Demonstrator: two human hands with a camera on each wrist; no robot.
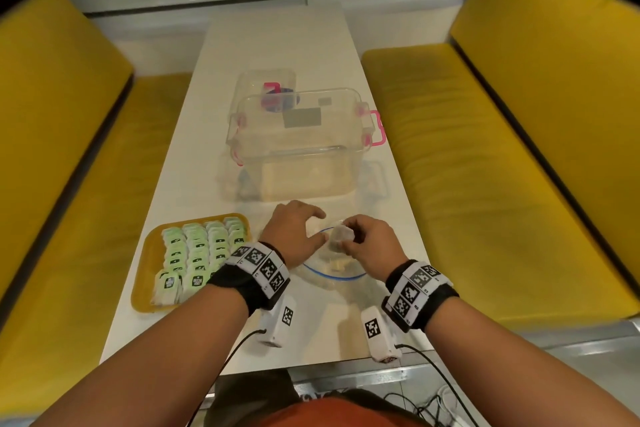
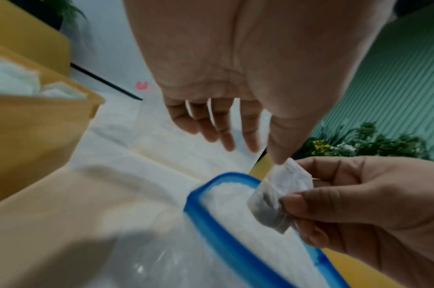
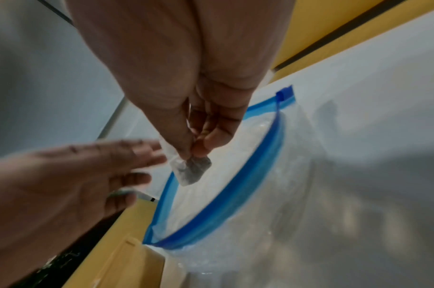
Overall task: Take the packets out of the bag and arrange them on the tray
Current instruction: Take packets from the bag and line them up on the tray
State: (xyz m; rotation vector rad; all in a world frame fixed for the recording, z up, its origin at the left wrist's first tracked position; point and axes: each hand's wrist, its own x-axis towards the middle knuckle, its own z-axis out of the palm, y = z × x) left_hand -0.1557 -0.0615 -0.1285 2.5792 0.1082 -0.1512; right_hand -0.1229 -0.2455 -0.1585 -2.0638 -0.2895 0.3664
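A: Obs., largest first. White rectangular table (image 1: 277, 55); on it a clear plastic storage box with pink latches (image 1: 298, 135), apparently not part of the job.

B: And the tray?

A: Yellow-orange plastic tray (image 1: 147, 274) at the near left, four rows of green-and-white packets (image 1: 199, 250) covering most of it. Judgement: task far along, little bare tray remaining.

B: The bag?

A: Clear zip-top plastic bag with a blue seal strip (image 3: 250, 165), mouth open, lying just right of the tray. Something pale shows inside from the head view; count not readable.

B: Hands?

A: Right hand (image 1: 367, 239) pinches one small translucent packet with dark contents (image 2: 279, 196) between thumb and fingertips, above the bag mouth. Left hand (image 1: 294, 236) spread, fingers relaxed, holding nothing, thumb tip at the packet's corner. Left to do: seat this one, then empty the bag.
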